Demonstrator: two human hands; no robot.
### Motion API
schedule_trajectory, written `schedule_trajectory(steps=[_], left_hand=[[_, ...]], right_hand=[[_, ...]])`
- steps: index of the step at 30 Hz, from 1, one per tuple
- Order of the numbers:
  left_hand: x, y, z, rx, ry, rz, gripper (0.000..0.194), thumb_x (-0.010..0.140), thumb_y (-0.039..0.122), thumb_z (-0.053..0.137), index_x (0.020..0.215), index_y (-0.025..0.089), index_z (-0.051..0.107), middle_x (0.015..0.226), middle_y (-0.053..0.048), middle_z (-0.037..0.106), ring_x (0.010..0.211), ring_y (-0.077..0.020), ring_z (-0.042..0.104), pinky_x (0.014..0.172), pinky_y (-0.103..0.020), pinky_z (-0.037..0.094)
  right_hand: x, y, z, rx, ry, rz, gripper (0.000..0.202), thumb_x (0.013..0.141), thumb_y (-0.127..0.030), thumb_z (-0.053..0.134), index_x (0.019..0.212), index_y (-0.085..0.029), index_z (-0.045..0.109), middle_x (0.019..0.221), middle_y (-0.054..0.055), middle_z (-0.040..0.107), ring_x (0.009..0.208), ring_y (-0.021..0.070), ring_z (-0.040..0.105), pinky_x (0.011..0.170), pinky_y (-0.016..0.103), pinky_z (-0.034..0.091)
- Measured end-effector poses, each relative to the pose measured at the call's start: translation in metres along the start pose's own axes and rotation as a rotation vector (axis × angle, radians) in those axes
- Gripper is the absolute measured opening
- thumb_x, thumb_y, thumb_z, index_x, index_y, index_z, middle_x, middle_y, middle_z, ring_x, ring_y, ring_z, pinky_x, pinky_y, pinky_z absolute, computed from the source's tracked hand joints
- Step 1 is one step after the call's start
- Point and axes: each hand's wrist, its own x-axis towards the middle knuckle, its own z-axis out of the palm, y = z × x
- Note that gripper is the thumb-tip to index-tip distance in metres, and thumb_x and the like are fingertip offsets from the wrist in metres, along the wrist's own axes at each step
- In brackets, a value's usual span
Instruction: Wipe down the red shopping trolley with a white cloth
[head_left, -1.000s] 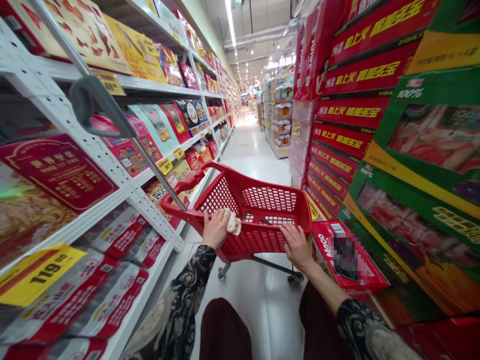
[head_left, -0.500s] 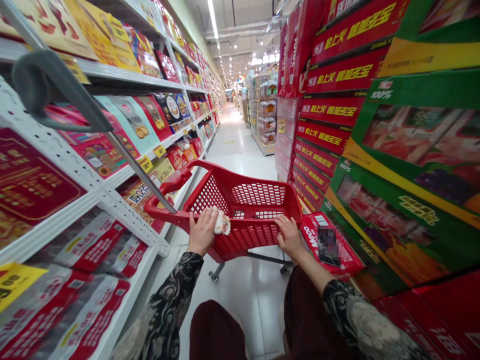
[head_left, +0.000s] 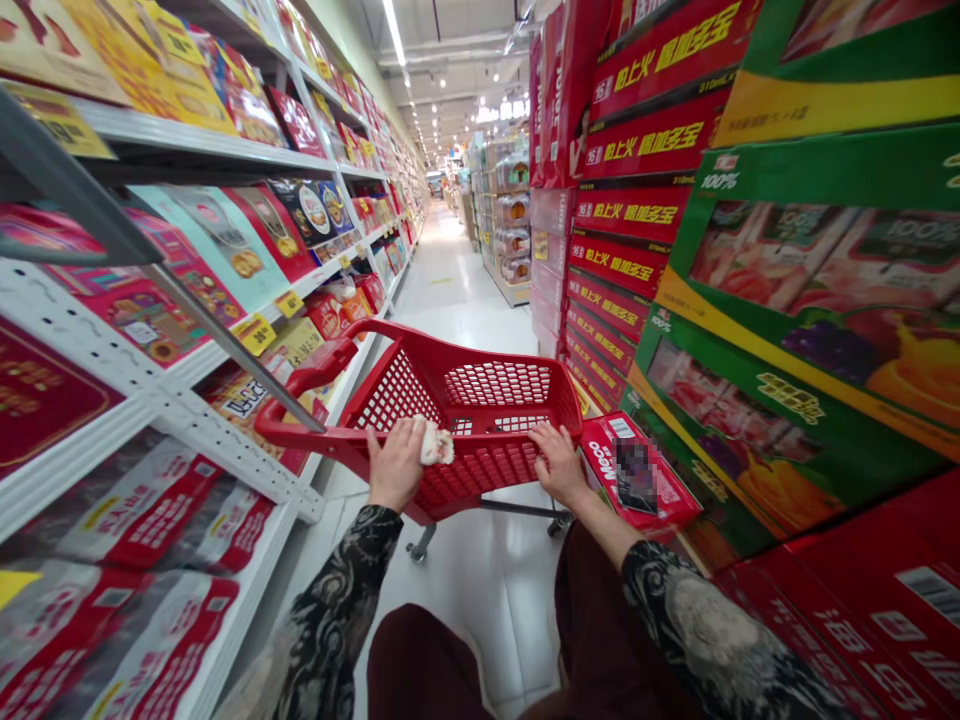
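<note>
A red plastic shopping cart (head_left: 472,470) stands crosswise before my knees, its basket facing up with nothing seen inside. My left hand (head_left: 395,462) is closed over its near rim, toward the handle end. Under that hand's thumb side a crumpled white cloth (head_left: 436,443) with coloured spots is pressed on the rim. My right hand (head_left: 557,462) curls its fingers over the same rim near the other end; the thumb lies along the outer side. The cart's red push handle (head_left: 315,370) is at the left, beside a slanting metal pole (head_left: 225,345).
Shelves (head_left: 277,485) of packaged snacks line the left, close to the cart. Stacked red drink cartons (head_left: 630,210) and green juice cartons (head_left: 810,270) rise on the right. A low red box (head_left: 600,450) with a dark, blurred-out item on top sits by my right hand. The tiled aisle (head_left: 442,270) runs ahead.
The cart, both hands and the shelves have shifted a little left in view. Both hands keep their places on the rim, and the cloth stays under the left one.
</note>
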Motion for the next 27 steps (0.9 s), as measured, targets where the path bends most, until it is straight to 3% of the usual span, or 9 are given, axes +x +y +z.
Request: schedule_trajectory(steps=[3, 9, 11, 17, 19, 22, 27], left_hand=[[0.003, 0.015, 0.004, -0.03, -0.024, 0.059, 0.052, 0.076, 0.011, 0.033, 0.127, 0.019, 0.045, 0.131, -0.011, 0.048, 0.123, -0.0236, 0.04, 0.106, -0.057, 0.001], [0.001, -0.017, -0.006, 0.022, 0.094, -0.127, 0.057, 0.074, 0.011, 0.035, 0.13, 0.017, 0.04, 0.134, -0.013, 0.045, 0.124, -0.0253, 0.039, 0.105, -0.059, -0.001], [0.0, -0.016, -0.005, 0.016, 0.071, -0.12, 0.056, 0.074, 0.012, 0.035, 0.129, 0.018, 0.041, 0.132, -0.012, 0.047, 0.123, -0.0255, 0.039, 0.105, -0.059, 0.001], [0.002, 0.039, 0.014, -0.047, -0.015, 0.02, 0.052, 0.077, 0.012, 0.032, 0.127, 0.02, 0.044, 0.133, -0.009, 0.047, 0.124, -0.0239, 0.039, 0.106, -0.057, 0.004], [0.003, 0.047, 0.016, -0.065, -0.025, 0.043, 0.053, 0.077, 0.011, 0.032, 0.128, 0.021, 0.043, 0.133, -0.009, 0.046, 0.124, -0.0233, 0.039, 0.106, -0.057, 0.004], [0.003, 0.035, 0.011, -0.066, -0.018, 0.026, 0.055, 0.076, 0.011, 0.033, 0.129, 0.021, 0.042, 0.135, -0.008, 0.044, 0.125, -0.0232, 0.037, 0.106, -0.058, 0.002], [-0.002, -0.005, 0.001, 0.007, 0.094, -0.17, 0.054, 0.076, 0.013, 0.034, 0.129, 0.017, 0.041, 0.137, -0.011, 0.041, 0.127, -0.0241, 0.034, 0.105, -0.059, 0.001]], right_hand=[[-0.001, 0.001, -0.001, -0.008, -0.022, -0.014, 0.049, 0.069, -0.008, 0.041, 0.116, -0.016, 0.053, 0.122, 0.01, 0.055, 0.12, 0.0223, 0.043, 0.104, 0.048, 0.023], [-0.003, 0.002, 0.0, -0.004, -0.013, -0.012, 0.051, 0.068, -0.008, 0.041, 0.117, -0.017, 0.053, 0.122, 0.009, 0.055, 0.121, 0.0214, 0.042, 0.105, 0.048, 0.022], [-0.003, 0.001, 0.001, -0.004, 0.003, -0.005, 0.05, 0.068, -0.008, 0.041, 0.116, -0.017, 0.053, 0.121, 0.009, 0.056, 0.12, 0.0214, 0.043, 0.105, 0.048, 0.022], [-0.003, 0.001, 0.003, -0.01, 0.014, -0.023, 0.05, 0.068, -0.008, 0.041, 0.116, -0.016, 0.053, 0.121, 0.01, 0.056, 0.121, 0.0219, 0.042, 0.105, 0.047, 0.022], [-0.003, 0.002, 0.002, -0.019, 0.005, -0.036, 0.051, 0.068, -0.007, 0.041, 0.117, -0.016, 0.053, 0.122, 0.01, 0.055, 0.122, 0.0214, 0.042, 0.105, 0.047, 0.022], [-0.003, 0.005, 0.001, -0.03, -0.016, -0.043, 0.052, 0.069, -0.006, 0.04, 0.117, -0.017, 0.053, 0.123, 0.009, 0.055, 0.122, 0.0209, 0.041, 0.105, 0.046, 0.022], [-0.003, 0.003, 0.002, -0.019, -0.006, -0.029, 0.049, 0.071, -0.006, 0.04, 0.117, -0.016, 0.053, 0.123, 0.008, 0.055, 0.122, 0.0212, 0.041, 0.105, 0.046, 0.022]])
